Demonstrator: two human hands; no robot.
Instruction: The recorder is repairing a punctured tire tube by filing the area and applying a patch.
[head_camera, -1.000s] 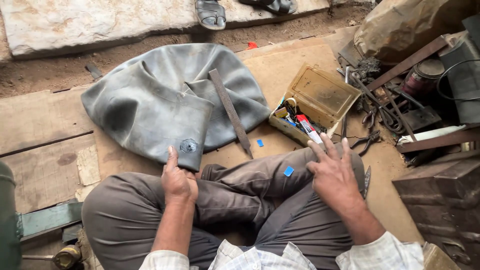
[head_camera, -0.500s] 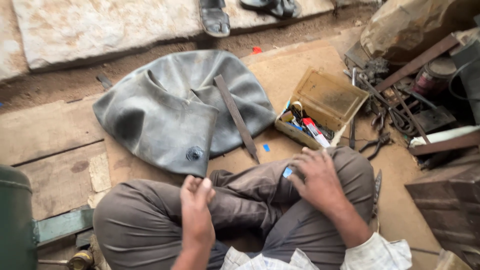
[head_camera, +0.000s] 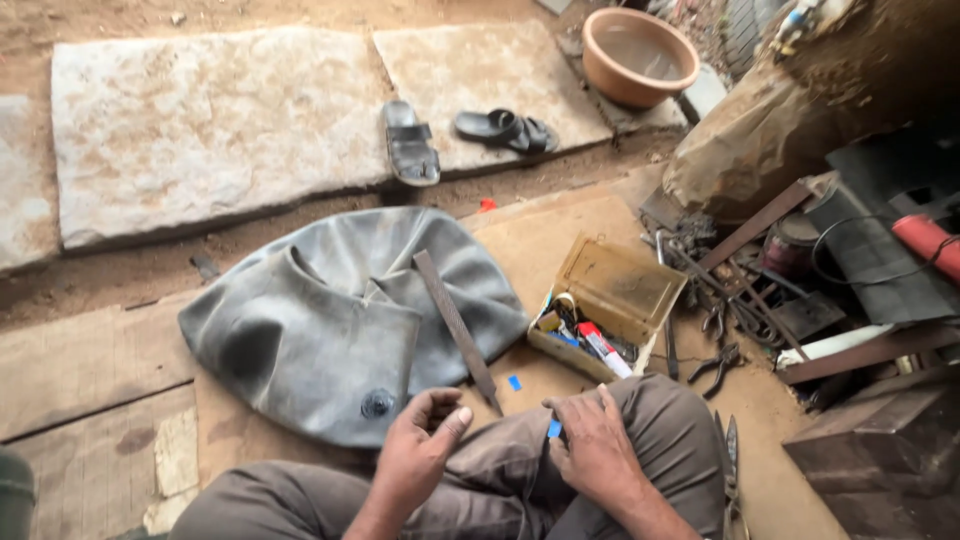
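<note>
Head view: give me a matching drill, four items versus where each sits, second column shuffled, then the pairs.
Items:
1. inner tube
2. flat metal file
3. sandals
4. clay-coloured basin

Places:
A. on the stone slabs, beyond the dirt strip
B. lying across the tube's right part
C. top of the picture, right of the slabs
D. spread on the board in front of the knees

Pairs: 1-D, 2-B, 3-A, 4-C
</note>
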